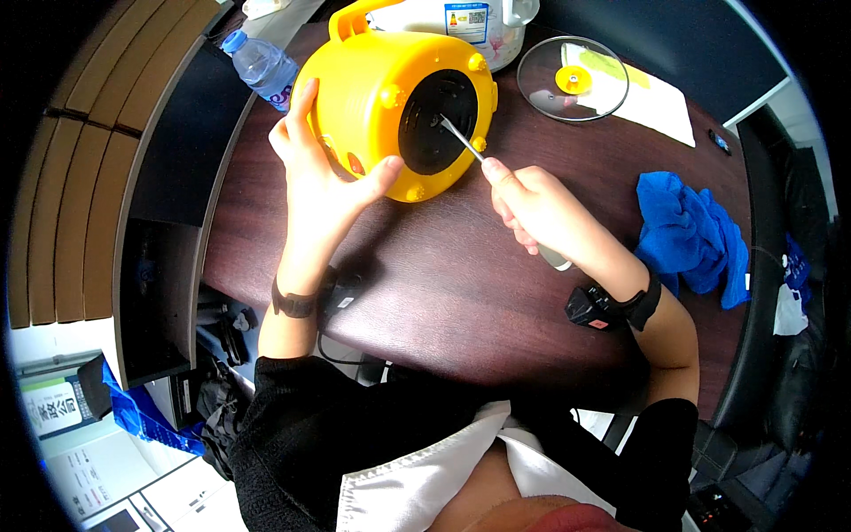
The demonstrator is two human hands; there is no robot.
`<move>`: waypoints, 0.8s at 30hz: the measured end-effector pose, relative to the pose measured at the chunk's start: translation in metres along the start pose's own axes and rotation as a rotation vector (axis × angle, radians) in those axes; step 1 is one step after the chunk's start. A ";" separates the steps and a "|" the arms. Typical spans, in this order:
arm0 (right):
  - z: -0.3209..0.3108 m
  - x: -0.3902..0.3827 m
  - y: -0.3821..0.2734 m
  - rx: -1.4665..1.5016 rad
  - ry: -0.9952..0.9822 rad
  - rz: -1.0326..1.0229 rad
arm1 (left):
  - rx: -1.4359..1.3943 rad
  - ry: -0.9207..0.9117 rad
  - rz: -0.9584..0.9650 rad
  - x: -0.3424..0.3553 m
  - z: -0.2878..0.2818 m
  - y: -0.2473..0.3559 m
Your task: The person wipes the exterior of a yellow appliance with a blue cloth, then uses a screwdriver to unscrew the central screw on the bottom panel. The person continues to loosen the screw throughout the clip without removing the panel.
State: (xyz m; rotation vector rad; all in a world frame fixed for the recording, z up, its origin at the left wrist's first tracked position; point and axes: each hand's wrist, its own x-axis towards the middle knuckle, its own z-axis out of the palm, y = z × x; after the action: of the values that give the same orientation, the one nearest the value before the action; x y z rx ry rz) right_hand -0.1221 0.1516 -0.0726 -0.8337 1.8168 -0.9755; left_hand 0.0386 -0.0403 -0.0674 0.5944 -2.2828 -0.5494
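A yellow electric cooking pot [341,97] with a looped handle lies tipped on its side at the far middle of the table, its round black base plate [434,146] turned toward me. Thumb and fingers of my left hand [324,168] spread around the pot's near left side and hold it. My right hand [532,204] is closed around a screwdriver [464,140]. The metal tip meets the black base plate near its middle; whether it sits in a screw cannot be made out. Most of the screwdriver's handle is hidden in my palm, with its pale end [556,258] showing below.
A clear bottle with a blue cap [261,66] stands left of the pot, and a pale jug [505,40] behind it. To the right are a glass lid with a yellow knob [542,93], a paper sheet [669,111] and a crumpled blue towel [687,230]. Shelves [168,195] border the table's left.
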 end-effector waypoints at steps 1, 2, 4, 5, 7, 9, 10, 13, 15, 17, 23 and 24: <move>0.000 0.000 0.000 0.015 -0.008 0.005 | 0.000 0.003 0.007 0.000 0.001 -0.001; 0.000 0.000 -0.001 0.031 -0.016 0.011 | 0.000 0.005 0.014 0.000 0.002 -0.002; 0.000 -0.001 -0.001 0.042 -0.015 0.011 | -0.001 0.010 0.021 0.000 0.003 -0.002; 0.000 -0.001 -0.002 0.048 -0.015 0.012 | -0.003 0.012 0.023 0.000 0.003 -0.002; 0.001 -0.002 -0.001 0.040 -0.007 0.012 | -0.005 0.013 0.021 0.001 0.002 -0.002; 0.002 -0.002 -0.001 0.033 -0.005 0.004 | -0.005 0.013 0.016 0.001 0.002 -0.002; 0.002 -0.002 -0.001 0.031 -0.005 -0.003 | -0.003 0.011 0.014 0.001 0.002 -0.002; 0.001 -0.001 -0.002 0.022 -0.020 0.022 | -0.002 0.006 0.007 0.000 0.002 -0.001; 0.002 -0.001 -0.001 0.013 -0.021 0.035 | -0.006 0.000 0.004 0.000 0.002 -0.001; 0.003 -0.001 -0.001 0.002 -0.010 0.028 | 0.002 0.007 0.014 0.000 0.002 -0.001; -0.008 0.007 0.003 -0.474 0.216 -0.263 | -0.008 0.029 0.037 -0.003 0.005 -0.002; -0.009 0.006 0.001 -0.677 0.350 -0.347 | 0.005 0.037 0.047 -0.004 0.005 -0.002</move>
State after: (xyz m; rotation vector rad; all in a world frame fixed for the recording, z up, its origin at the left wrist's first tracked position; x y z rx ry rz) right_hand -0.1324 0.1494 -0.0730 -1.5015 2.4102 -0.7385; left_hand 0.0382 -0.0391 -0.0735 0.5478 -2.2578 -0.5055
